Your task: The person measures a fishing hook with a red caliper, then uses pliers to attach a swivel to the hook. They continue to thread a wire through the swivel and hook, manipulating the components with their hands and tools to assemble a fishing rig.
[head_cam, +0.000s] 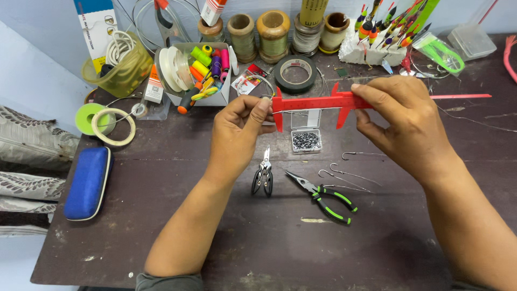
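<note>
A red plastic caliper is held level above the dark table. My right hand grips its sliding jaw and beam. My left hand pinches a thin wire against the caliper's fixed jaw; the wire runs along under the beam. Below the hands lie small black pliers, green-handled needle-nose pliers and bent wire hooks.
A small clear box of black beads sits under the caliper. At the back stand thread spools, black tape, a box of coloured spools and fishing floats. Tape rolls and a blue case lie at the left.
</note>
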